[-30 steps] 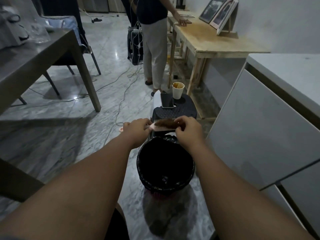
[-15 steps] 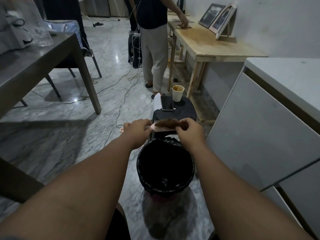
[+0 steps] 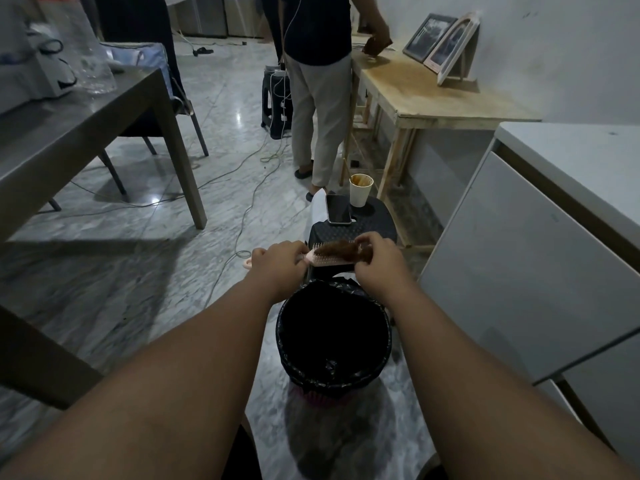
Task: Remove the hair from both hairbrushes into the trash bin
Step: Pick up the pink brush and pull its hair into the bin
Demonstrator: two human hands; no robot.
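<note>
A pink hairbrush [image 3: 323, 260] is held level above the far rim of the trash bin [image 3: 384, 355], which is lined with a black bag. My left hand [image 3: 278, 263] grips its handle; the handle's looped end sticks out to the left. A clump of brown hair [image 3: 341, 251] lies across the bristles. My right hand [image 3: 375, 263] pinches the right end of that clump. A second brush is not in sight.
Behind the bin stands a black stool [image 3: 375, 223] with a phone [image 3: 338, 209] and a paper cup [image 3: 360, 190]. A person [image 3: 318, 95] stands at a wooden table [image 3: 443, 98]. White cabinet [image 3: 540, 258] on the right, grey table [image 3: 83, 133] on the left, cables [image 3: 242, 216] on the floor.
The view has tilted down a little. Both hands stay on the brush over the bin; my right fingers have gathered more of the hair at the brush's right end.
</note>
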